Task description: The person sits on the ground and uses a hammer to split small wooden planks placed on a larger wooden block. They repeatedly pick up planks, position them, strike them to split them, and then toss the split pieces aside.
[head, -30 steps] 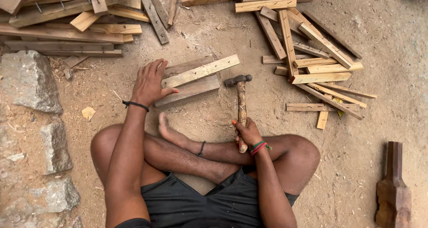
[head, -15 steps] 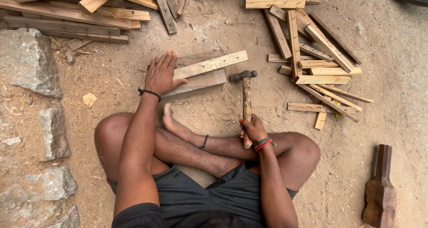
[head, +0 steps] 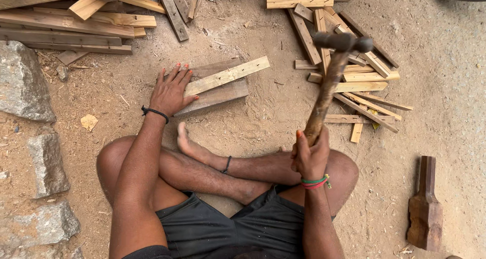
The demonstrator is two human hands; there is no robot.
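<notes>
The person sits cross-legged on the dirt. The left hand (head: pixel 169 91) lies flat with fingers spread on the end of the planks (head: pixel 217 85), arm stretched forward. The right hand (head: pixel 310 155) is closed around the handle of the hammer (head: pixel 328 84), raised with its head above the scattered slats (head: pixel 354 77).

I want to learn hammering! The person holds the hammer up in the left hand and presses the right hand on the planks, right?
Not quite: the hands are swapped. The head view shows the right hand raising the hammer, while the left hand presses on the planks.
</notes>
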